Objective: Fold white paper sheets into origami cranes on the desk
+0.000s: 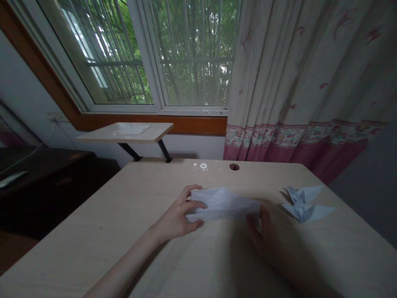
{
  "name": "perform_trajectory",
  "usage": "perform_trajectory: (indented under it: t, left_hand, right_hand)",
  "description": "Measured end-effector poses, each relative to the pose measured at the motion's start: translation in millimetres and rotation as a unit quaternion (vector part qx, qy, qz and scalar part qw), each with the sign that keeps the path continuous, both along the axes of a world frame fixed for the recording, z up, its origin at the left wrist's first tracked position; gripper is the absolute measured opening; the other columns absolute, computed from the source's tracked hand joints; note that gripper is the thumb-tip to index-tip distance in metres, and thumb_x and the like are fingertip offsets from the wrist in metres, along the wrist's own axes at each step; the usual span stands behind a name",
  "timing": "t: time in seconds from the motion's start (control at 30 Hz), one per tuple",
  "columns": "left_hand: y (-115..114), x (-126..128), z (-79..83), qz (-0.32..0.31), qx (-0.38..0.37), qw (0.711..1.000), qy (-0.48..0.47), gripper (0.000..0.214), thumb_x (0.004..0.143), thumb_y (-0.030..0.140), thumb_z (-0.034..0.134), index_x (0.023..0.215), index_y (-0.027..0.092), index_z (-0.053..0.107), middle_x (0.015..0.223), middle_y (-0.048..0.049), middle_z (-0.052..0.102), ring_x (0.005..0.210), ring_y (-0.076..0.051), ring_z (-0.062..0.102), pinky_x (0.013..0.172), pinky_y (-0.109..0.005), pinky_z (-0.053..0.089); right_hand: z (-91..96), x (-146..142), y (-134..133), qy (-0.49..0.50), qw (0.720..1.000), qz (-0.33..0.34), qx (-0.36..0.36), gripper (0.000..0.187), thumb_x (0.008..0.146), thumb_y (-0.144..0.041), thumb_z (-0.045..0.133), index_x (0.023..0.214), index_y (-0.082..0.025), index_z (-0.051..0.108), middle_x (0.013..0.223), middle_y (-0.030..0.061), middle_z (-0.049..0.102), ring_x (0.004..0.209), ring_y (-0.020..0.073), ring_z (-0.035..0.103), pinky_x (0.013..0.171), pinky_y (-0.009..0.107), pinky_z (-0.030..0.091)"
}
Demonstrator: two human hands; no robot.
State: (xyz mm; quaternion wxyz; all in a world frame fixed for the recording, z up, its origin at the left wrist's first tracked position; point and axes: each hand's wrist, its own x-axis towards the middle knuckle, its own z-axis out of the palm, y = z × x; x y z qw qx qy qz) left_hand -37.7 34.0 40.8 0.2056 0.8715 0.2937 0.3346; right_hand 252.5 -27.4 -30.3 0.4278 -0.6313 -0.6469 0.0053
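Observation:
A folded sheet of white paper (226, 203) is held between my two hands over the desk. My left hand (184, 213) grips its left end, with the fingers spread over the top and the thumb at the lower edge. At the right end, my right hand (262, 227) pinches the paper between thumb and fingers; this hand lies in shadow and is slightly blurred. To the right of it, two folded paper cranes (305, 207) sit close together on the desk, wings spread.
The pale wooden desk (102, 227) has a round cable hole (234, 167) near its back edge. A raised shelf (124, 134) on black supports stands at the back left, bearing white paper (132, 128). Behind are a barred window (192, 54) and a flowered curtain (297, 82).

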Motion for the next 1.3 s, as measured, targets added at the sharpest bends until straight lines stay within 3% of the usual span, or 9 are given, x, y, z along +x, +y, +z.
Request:
perform_trajectory:
  t: [0.13, 0.3, 0.47, 0.63, 0.73, 0.9, 1.1, 1.3]
  left_hand:
    - [0.5, 1.2, -2.5, 0.012, -0.022, 0.999, -0.038, 0.019, 0.073, 0.011, 0.066, 0.09, 0.02, 0.068, 0.134, -0.0092, 0.039, 0.125, -0.028, 0.044, 0.106, -0.046, 0.038]
    - [2.2, 2.7, -13.7, 0.024, -0.069, 0.992, -0.105, 0.006, 0.076, 0.021, 0.064, 0.079, 0.017, 0.066, 0.129, -0.0103, 0.043, 0.109, -0.024, 0.052, 0.098, -0.042, 0.044]
    - [7.4, 4.7, -24.8, 0.043, -0.117, 0.975, -0.183, 0.027, 0.079, 0.041, 0.069, 0.071, 0.015, 0.066, 0.132, -0.0121, 0.045, 0.094, -0.022, 0.058, 0.088, -0.042, 0.049]
    - [8.8, 9.1, -32.6, 0.037, -0.159, 0.959, -0.233, 0.039, 0.079, 0.054, 0.071, 0.068, 0.016, 0.069, 0.128, -0.0107, 0.049, 0.107, -0.027, 0.058, 0.096, -0.046, 0.046]
    - [4.2, 14.0, -33.2, 0.043, -0.16, 0.964, -0.206, 0.038, 0.084, 0.054, 0.065, 0.076, 0.018, 0.072, 0.126, -0.0113, 0.051, 0.116, -0.03, 0.054, 0.103, -0.049, 0.042]
    - [-3.7, 20.5, -35.6, 0.053, -0.108, 0.981, -0.152, 0.019, 0.089, 0.03, 0.056, 0.098, 0.02, 0.069, 0.112, -0.0093, 0.056, 0.111, -0.027, 0.054, 0.1, -0.046, 0.044]
    - [-10.6, 21.2, -39.9, 0.054, -0.052, 0.994, -0.077, 0.047, 0.089, 0.013, 0.048, 0.133, 0.027, 0.049, 0.125, -0.0088, 0.051, 0.115, -0.025, 0.053, 0.097, -0.044, 0.046]
    - [-11.3, 22.1, -43.3, 0.034, -0.02, 0.997, -0.063, 0.055, 0.094, 0.013, 0.045, 0.145, 0.031, 0.035, 0.126, -0.0095, 0.052, 0.111, -0.024, 0.055, 0.093, -0.042, 0.05]
  right_hand:
    - [6.7, -1.8, -1.2, -0.023, 0.999, -0.022, -0.002, 0.032, 0.092, -0.044, 0.041, 0.104, -0.019, 0.057, 0.09, 0.0161, 0.07, 0.078, 0.0295, 0.069, 0.068, 0.043, 0.056]
    - [12.0, 0.5, -1.5, -0.022, 1.0, -0.005, -0.015, 0.029, 0.092, -0.041, 0.044, 0.102, -0.019, 0.058, 0.086, 0.0118, 0.069, 0.077, 0.0271, 0.068, 0.068, 0.039, 0.054]
    - [7.7, 3.5, 2.2, 0.004, 0.999, 0.021, 0.025, 0.03, 0.093, -0.042, 0.042, 0.108, -0.02, 0.057, 0.084, 0.0114, 0.069, 0.076, 0.0284, 0.068, 0.066, 0.04, 0.055]
    - [13.3, -0.2, 3.6, 0.018, 0.998, 0.039, 0.054, 0.029, 0.095, -0.042, 0.044, 0.113, -0.023, 0.054, 0.092, 0.0114, 0.071, 0.08, 0.0288, 0.07, 0.068, 0.042, 0.057]
    - [23.1, -2.7, 2.6, 0.031, 0.997, 0.063, 0.021, 0.027, 0.096, -0.04, 0.042, 0.112, -0.023, 0.055, 0.095, 0.0121, 0.072, 0.082, 0.0297, 0.071, 0.069, 0.042, 0.058]
    - [37.3, -1.2, -0.5, 0.001, 0.996, 0.091, -0.004, 0.023, 0.094, -0.037, 0.047, 0.109, -0.024, 0.058, 0.094, 0.011, 0.073, 0.083, 0.0294, 0.071, 0.072, 0.043, 0.058]
    - [27.3, -2.6, 0.3, 0.044, 0.993, 0.108, 0.007, 0.034, 0.1, -0.037, 0.04, 0.129, -0.023, 0.051, 0.115, 0.0133, 0.07, 0.099, 0.0279, 0.07, 0.081, 0.044, 0.059]
    - [20.9, 1.9, -5.3, -0.035, 0.993, 0.11, 0.036, 0.043, 0.101, -0.032, 0.037, 0.143, -0.024, 0.045, 0.128, 0.0126, 0.066, 0.113, 0.0277, 0.066, 0.09, 0.044, 0.058]
